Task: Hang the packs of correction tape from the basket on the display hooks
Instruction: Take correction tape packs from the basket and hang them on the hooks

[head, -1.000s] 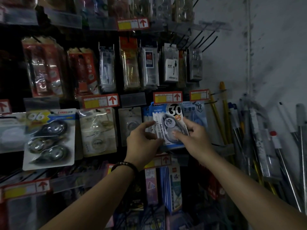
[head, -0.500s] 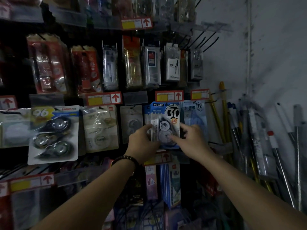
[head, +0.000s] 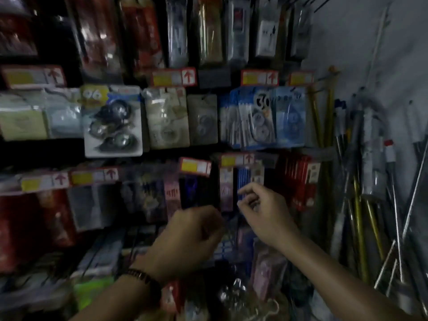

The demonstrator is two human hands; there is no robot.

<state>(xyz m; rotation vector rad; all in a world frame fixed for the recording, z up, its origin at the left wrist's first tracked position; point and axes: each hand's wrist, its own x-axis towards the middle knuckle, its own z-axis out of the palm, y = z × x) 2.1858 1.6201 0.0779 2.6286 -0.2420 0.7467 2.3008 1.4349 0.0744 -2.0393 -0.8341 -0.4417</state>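
On the display wall (head: 34, 156), tape packs (head: 252, 119) hang above curled left hand (head: 192, 237), slack right hand (head: 261, 212).

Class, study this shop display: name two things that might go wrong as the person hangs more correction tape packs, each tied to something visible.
The row of blue "30" packs looks crowded and fanned; another pack may not seat, or the front one may slip off. The light-blue packs beside it look similar in dim light, so one may land on the wrong hook.

Two hands, left (head: 192, 237) and right (head: 264, 212), one wristband (head: 141, 278), three dispensers (head: 118, 109) in one pack (head: 113, 152)
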